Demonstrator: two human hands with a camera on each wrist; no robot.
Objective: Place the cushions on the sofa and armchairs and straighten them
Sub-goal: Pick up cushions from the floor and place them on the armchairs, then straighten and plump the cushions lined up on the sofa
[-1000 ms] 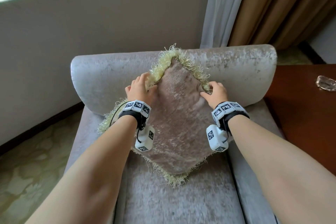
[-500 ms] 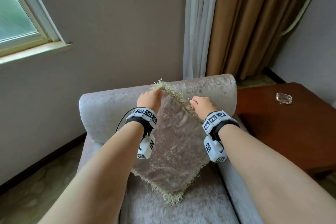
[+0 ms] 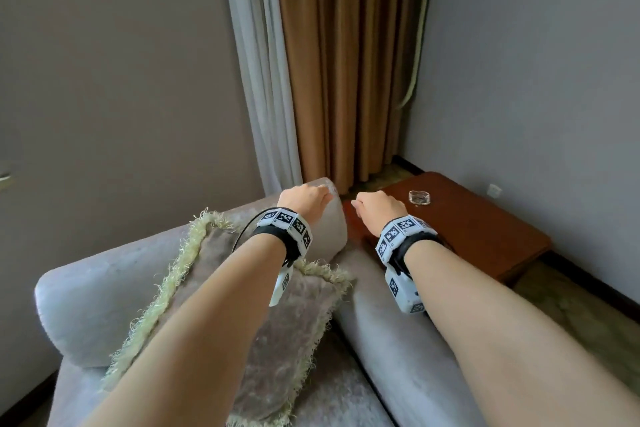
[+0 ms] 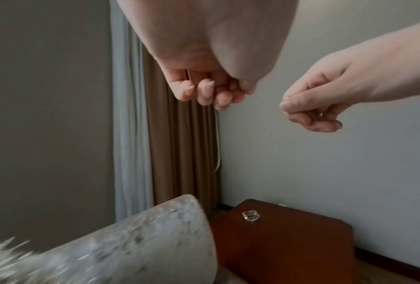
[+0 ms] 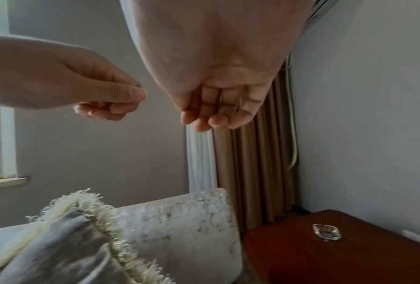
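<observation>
A taupe velvet cushion with a pale shaggy fringe leans corner-up against the backrest of the grey velvet armchair. The right wrist view shows its top corner below both hands. My left hand hovers over the right end of the backrest, clear of the cushion, its fingers loosely curled round nothing. My right hand hangs beside it, above the gap between chair and table. Its fingers are bent loosely and are also empty.
A dark red wooden side table stands right of the armchair with a glass ashtray on it. Brown and white curtains hang in the corner behind. The chair's right armrest runs under my right forearm.
Both hands have let go of the cushion's upper edges and moved up and to the right. The cushion stays leaning on the backrest. My view has swung right towards the side table.
</observation>
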